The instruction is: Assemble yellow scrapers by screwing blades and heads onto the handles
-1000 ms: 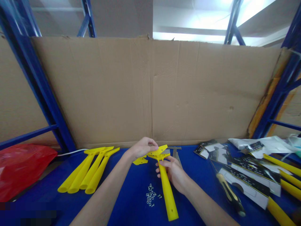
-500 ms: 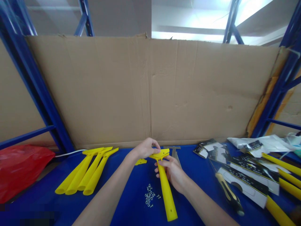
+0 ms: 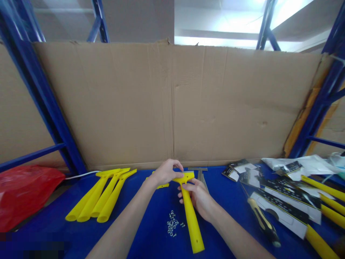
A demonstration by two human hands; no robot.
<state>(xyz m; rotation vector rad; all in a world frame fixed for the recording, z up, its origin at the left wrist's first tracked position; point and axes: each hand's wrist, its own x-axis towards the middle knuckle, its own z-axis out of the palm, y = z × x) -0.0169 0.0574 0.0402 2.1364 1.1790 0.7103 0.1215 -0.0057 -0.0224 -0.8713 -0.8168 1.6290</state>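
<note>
A yellow plastic scraper handle point(image 3: 192, 219) lies between my hands, its flared head away from me and its hollow grip pointing toward me. My left hand point(image 3: 168, 172) pinches the left end of that head between thumb and fingers. Around the neck, from the right, my right hand point(image 3: 198, 197) is closed, thumb on top and fingertips showing underneath. A flat yellow plastic piece point(image 3: 163, 186) sits beside my left wrist, partly hidden by it. Small metal nuts and screws point(image 3: 171, 225) are scattered on the blue table just left of the grip.
Several matching yellow handles point(image 3: 114, 198) lie side by side at left, near a red bag point(image 3: 27, 196). Thin metal strips point(image 3: 201, 175) lie behind my right hand. At right are a screwdriver point(image 3: 262, 221), black-and-white packaging cards point(image 3: 280, 212) and more yellow handles point(image 3: 331, 205). Cardboard point(image 3: 172, 100) walls the back.
Both hands keep their hold on the scraper handle, with barely any movement. The view has shifted slightly, and more yellow plastic shows behind my left wrist.
</note>
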